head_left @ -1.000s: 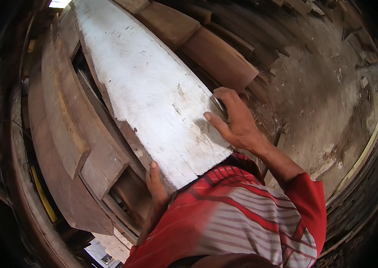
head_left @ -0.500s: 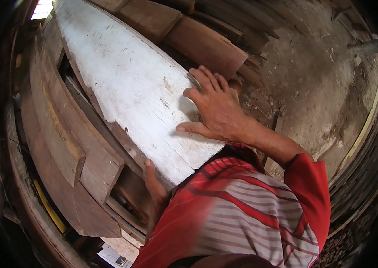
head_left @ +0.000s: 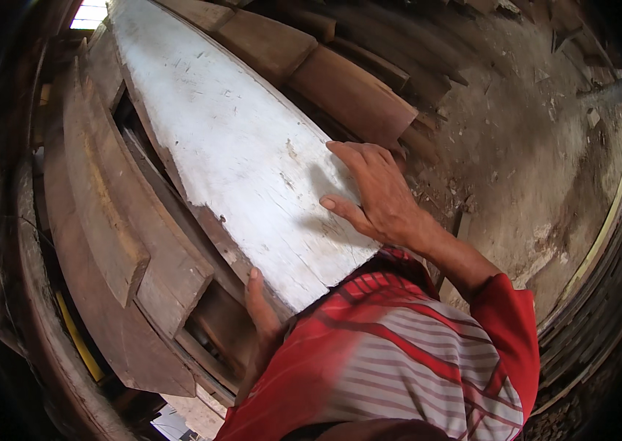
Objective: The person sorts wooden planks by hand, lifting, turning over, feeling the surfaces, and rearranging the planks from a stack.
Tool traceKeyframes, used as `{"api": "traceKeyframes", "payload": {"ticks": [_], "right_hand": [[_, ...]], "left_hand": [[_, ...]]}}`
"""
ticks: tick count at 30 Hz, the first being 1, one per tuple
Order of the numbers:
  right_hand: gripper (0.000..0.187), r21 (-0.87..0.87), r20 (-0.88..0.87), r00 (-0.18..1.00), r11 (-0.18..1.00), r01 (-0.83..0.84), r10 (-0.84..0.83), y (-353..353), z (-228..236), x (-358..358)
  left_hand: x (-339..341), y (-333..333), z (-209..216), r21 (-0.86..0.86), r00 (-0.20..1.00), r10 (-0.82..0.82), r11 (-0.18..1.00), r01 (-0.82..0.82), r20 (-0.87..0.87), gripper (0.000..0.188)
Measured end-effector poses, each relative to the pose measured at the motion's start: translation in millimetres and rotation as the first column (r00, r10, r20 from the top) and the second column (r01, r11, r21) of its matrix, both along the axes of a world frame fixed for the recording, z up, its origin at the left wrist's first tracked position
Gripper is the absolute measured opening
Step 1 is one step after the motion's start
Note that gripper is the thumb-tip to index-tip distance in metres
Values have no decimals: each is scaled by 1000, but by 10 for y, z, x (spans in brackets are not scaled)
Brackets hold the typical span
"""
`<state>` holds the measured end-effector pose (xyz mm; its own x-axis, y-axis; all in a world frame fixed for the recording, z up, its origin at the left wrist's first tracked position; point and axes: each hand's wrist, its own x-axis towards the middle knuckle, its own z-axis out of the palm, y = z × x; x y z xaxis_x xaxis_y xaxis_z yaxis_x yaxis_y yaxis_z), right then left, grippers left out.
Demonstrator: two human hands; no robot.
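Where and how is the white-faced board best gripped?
Probably by its long edges near the close end, left hand from the left, right hand from the right: the white-faced board is broad and flat, both edges lie within reach, and the striped shirt crowds its end.

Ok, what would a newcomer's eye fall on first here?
Probably the long white painted wooden board, stretching from the top left to the red and grey striped shirt. Next, the bare right hand over its right edge and bare left hand beside its left edge.
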<state>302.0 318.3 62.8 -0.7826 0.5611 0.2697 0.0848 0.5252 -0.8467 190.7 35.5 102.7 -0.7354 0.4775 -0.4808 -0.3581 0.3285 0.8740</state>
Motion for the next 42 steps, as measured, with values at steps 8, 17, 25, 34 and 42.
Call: {"api": "traceKeyframes", "payload": {"ticks": [8, 17, 25, 34, 42], "right_hand": [[59, 127, 17, 993, 985, 113, -116, -72, 25, -34], [57, -99, -108, 981, 984, 148, -158, 193, -112, -45], [58, -458, -71, 997, 889, -1, -35, 188, -153, -232], [58, -72, -202, 963, 983, 167, -179, 207, -243, -219], [53, -516, -66, 986, 841, -164, 152, 443, -305, -139]], "left_hand": [[0, 104, 71, 66, 933, 272, 953, -294, 238, 83], [-39, -53, -6, -72, 995, 102, 992, -100, 16, 108], [-125, -378, -244, -384, 564, -421, 904, 189, -711, 64], [26, 195, 106, -44, 963, 259, 966, -256, 77, 59], [51, 244, 160, -75, 987, 163, 984, -163, 5, 60]]}}
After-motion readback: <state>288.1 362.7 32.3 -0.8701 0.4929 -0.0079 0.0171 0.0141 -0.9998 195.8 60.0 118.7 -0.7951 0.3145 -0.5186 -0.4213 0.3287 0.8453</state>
